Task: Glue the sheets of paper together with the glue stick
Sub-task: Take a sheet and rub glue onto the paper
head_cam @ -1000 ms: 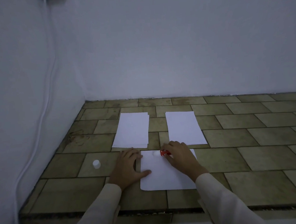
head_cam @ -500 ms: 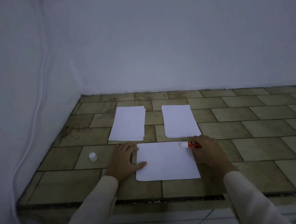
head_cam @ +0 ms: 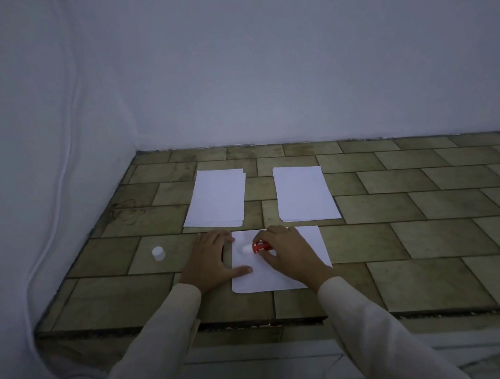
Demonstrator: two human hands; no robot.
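A single white sheet (head_cam: 310, 244) lies on the tiled ledge close to me. My right hand (head_cam: 290, 252) holds a red glue stick (head_cam: 259, 246) almost flat, its white tip touching the sheet's upper left area. My left hand (head_cam: 210, 260) lies flat, palm down, at the sheet's left edge, with the thumb on the paper. Two white paper stacks lie farther back: the left stack (head_cam: 217, 201) and the right stack (head_cam: 304, 193). The glue stick's white cap (head_cam: 158, 253) stands on a tile left of my left hand.
The tiled ledge (head_cam: 421, 237) ends at a front drop near my forearms. White walls close it off at the back and left. A white cable (head_cam: 63, 177) runs down the left wall.
My right hand has swept the glue stick from the sheet's upper right corner back to its upper left. The left hand has stayed at the sheet's left edge.
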